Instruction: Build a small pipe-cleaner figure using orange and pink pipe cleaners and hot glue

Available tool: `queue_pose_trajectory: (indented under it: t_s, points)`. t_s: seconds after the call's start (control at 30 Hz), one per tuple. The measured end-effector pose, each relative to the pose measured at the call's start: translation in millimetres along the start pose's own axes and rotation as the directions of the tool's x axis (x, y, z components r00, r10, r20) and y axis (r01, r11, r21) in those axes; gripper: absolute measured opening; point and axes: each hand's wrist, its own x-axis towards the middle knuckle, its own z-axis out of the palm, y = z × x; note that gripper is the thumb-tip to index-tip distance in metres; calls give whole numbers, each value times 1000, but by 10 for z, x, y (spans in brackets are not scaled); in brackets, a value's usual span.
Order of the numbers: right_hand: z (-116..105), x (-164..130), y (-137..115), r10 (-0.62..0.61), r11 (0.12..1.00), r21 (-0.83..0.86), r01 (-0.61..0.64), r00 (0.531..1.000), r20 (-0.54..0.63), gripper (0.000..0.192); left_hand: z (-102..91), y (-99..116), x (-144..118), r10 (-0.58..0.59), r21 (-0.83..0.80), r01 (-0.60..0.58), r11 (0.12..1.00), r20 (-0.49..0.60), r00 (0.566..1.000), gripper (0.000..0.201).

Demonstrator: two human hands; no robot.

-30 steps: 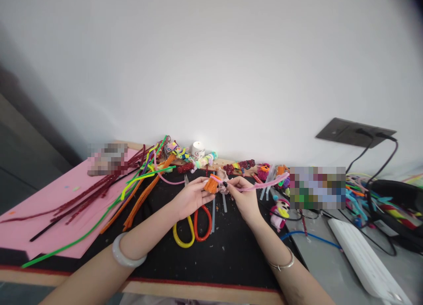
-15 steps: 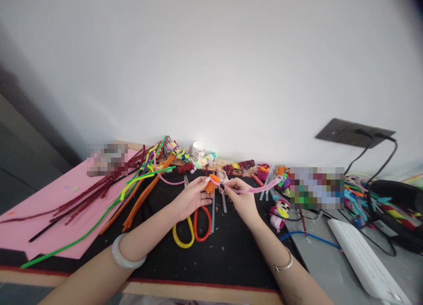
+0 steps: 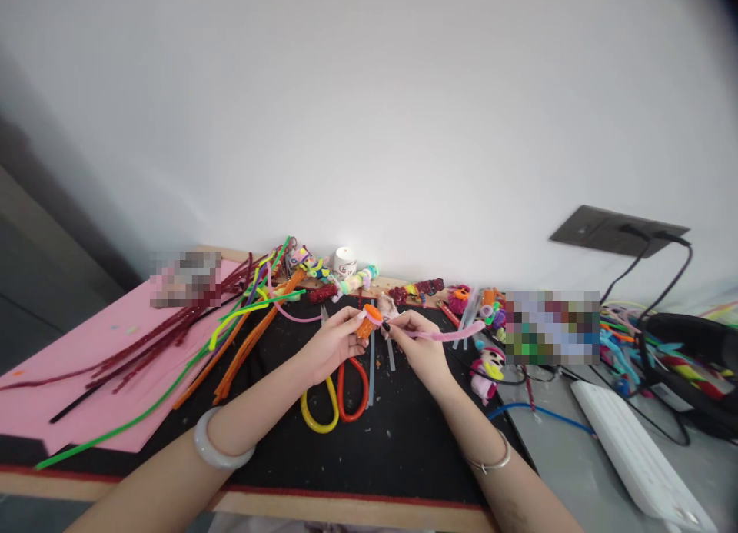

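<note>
Between the fingers of my left hand (image 3: 337,344) is a small orange coil of pipe cleaner (image 3: 365,329), shaped like a short cylinder. A pink pipe cleaner (image 3: 455,333) curves round the coil just below its top. My right hand (image 3: 420,348) pinches the pink pipe cleaner close to the coil, and its loose end sticks out to the right. Under my left hand lie scissors with one yellow and one red handle (image 3: 353,391), their blades partly hidden. Clear glue sticks (image 3: 371,371) rest on the black mat (image 3: 403,448) beneath my hands.
Red, green and orange pipe cleaners (image 3: 242,348) spread over a pink sheet (image 3: 74,379) at left. A white cup (image 3: 345,262) and several finished pieces line the wall. To the right are a small pink doll (image 3: 489,371), a white power strip (image 3: 639,448) and black cables.
The free end of the pink pipe cleaner has drawn in slightly leftward and down. The orange coil is tilted a little differently; both hands stay in nearly the same place.
</note>
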Motion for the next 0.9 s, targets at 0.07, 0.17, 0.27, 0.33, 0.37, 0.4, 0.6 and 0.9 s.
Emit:
queue_pose_trajectory:
  t_s: [0.07, 0.17, 0.27, 0.33, 0.37, 0.4, 0.6, 0.9]
  points:
    - [-2, 0, 1, -2, 1000, 3, 2, 1000, -4, 13, -2, -1, 0, 3, 3, -3, 1000, -4, 1000, 15]
    - [-4, -1, 1, -5, 1000, 3, 5, 1000, -9, 11, -1, -2, -5, -5, 15, 5, 1000, -15, 1000, 15]
    - [-2, 1, -1, 6, 1000, 14, -6, 1000, -6, 9, 6, 6, -12, -22, 19, 23, 1000, -18, 1000, 14]
    - [-1, 5, -1, 16, 999, 28, -16, 1000, -2, 7, 12, 13, -14, -31, 8, 31, 999, -7, 1000, 14]
    - [-1, 7, -1, 20, 999, 28, -20, 1000, 1, 7, 15, 16, -14, -31, -1, 31, 1000, 3, 1000, 14]
    - [-2, 9, 1, 23, 999, 24, -23, 1000, 4, 6, 17, 19, -13, -29, -12, 29, 999, 14, 999, 14]
    - [-20, 16, 28, 35, 996, -79, -32, 999, 39, 12, 21, 8, -16, -14, -33, 16, 999, 72, 997, 13]
    - [-30, 23, 38, -4, 993, -116, 8, 999, 34, 14, -5, 3, 1, -11, 49, 8, 999, 53, 999, 16]
